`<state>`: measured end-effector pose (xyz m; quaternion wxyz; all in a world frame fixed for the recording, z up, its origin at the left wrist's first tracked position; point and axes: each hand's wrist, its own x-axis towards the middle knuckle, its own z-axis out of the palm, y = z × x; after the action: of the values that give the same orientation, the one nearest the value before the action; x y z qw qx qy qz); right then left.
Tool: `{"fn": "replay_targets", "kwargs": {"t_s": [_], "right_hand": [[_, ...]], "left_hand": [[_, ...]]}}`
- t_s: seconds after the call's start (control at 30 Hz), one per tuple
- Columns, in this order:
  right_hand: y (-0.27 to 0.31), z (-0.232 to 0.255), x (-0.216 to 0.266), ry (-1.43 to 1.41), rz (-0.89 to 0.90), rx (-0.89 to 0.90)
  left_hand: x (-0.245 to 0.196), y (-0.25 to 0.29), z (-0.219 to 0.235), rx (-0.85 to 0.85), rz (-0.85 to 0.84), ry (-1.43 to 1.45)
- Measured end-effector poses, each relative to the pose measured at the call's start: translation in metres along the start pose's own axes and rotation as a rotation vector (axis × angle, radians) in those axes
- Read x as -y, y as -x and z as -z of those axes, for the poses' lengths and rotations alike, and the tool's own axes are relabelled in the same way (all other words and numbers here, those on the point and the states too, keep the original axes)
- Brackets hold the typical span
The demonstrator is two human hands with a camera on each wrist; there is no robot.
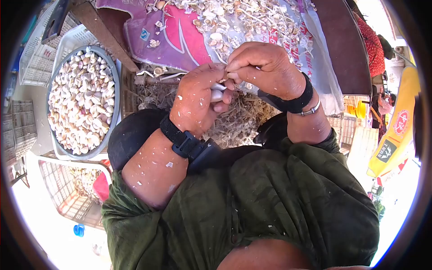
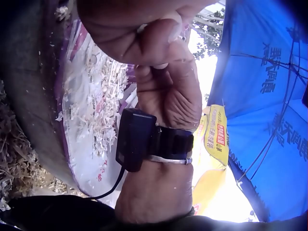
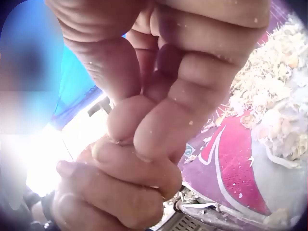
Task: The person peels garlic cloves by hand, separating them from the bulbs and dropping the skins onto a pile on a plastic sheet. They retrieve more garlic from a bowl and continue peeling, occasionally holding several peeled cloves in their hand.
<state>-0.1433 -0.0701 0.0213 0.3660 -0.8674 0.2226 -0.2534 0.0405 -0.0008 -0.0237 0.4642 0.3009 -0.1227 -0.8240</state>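
Observation:
My left hand [image 1: 194, 100] curls its fingers around pale garlic cloves [image 1: 217, 96], which show in the palm. At its thumb and fingertips, my right hand [image 1: 272, 67] pinches with thumb and forefinger; the small piece of garlic between the fingertips is mostly hidden. The fingertips of both hands meet in the right wrist view, where the right hand [image 3: 192, 82] is above the left hand [image 3: 113, 187]. In the left wrist view, the left hand [image 2: 134, 33] covers part of the right. Bits of dry skin cling to both forearms.
Loose garlic and peelings [image 1: 252, 22] cover the plastic-sheeted table [image 1: 198, 38] ahead. A grey basin [image 1: 117, 90] heaped with cloves stands at left, near plastic crates [image 1: 67, 198]. Dry husks [image 1: 238, 119] lie below the hands. A person in red [image 1: 371, 47] is at far right.

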Motion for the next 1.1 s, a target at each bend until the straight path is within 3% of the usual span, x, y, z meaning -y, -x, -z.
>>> {"fn": "replay_targets", "kwargs": {"t_s": [0.03, 0.1, 0.17, 0.23, 0.27, 0.43, 0.5, 0.53, 0.63, 0.8, 0.87, 0.9, 0.97, 1.1], "right_hand": [[0.0, -0.001, 0.006, -0.002, -0.002, -0.001], [0.0, -0.004, 0.018, -0.341, -0.349, -0.178], [0.0, 0.006, 0.005, -0.242, -0.338, -0.19], [-0.001, 0.011, -0.016, -0.182, -0.439, -0.338], [-0.006, 0.013, -0.019, -0.049, -0.521, -0.314], [-0.023, 0.011, -0.09, 0.118, -0.511, -0.14], [-0.036, 0.006, -0.107, 0.492, -0.333, -0.02], [-0.047, 0.004, -0.087, 0.425, -0.439, 0.025], [-0.056, 0.001, -0.12, 0.635, -0.298, 0.149], [-0.066, 0.003, -0.106, 0.831, -0.35, 0.215], [-0.062, 0.009, -0.097, 0.228, -0.75, 0.04], [-0.054, 0.012, -0.095, 0.231, -0.749, 0.039], [-0.037, 0.018, -0.085, -0.5, -0.736, -0.124], [-0.019, 0.01, -0.011, -0.809, -0.428, -0.045]], "left_hand": [[-0.001, 0.001, 0.0, -0.002, 0.002, 0.0], [-0.002, 0.002, -0.001, 0.059, 0.005, 0.023], [-0.005, 0.007, -0.002, 0.107, -0.013, 0.037], [-0.006, 0.012, -0.002, 0.152, -0.032, 0.05], [-0.006, 0.014, -0.003, 0.143, -0.014, 0.073], [-0.004, 0.014, 0.003, 0.087, -0.03, 0.095], [-0.005, 0.012, 0.005, 0.032, -0.023, 0.076], [-0.006, 0.011, 0.006, 0.031, -0.025, 0.076], [-0.004, 0.008, 0.005, 0.018, -0.009, 0.064], [-0.001, 0.004, 0.005, -0.046, -0.035, 0.039], [-0.001, 0.002, 0.004, -0.061, -0.04, 0.024], [0.0, 0.002, 0.004, -0.077, -0.04, 0.01], [0.002, 0.002, 0.005, -0.079, -0.044, -0.004], [0.003, 0.006, 0.006, -0.045, -0.043, -0.017]]}}
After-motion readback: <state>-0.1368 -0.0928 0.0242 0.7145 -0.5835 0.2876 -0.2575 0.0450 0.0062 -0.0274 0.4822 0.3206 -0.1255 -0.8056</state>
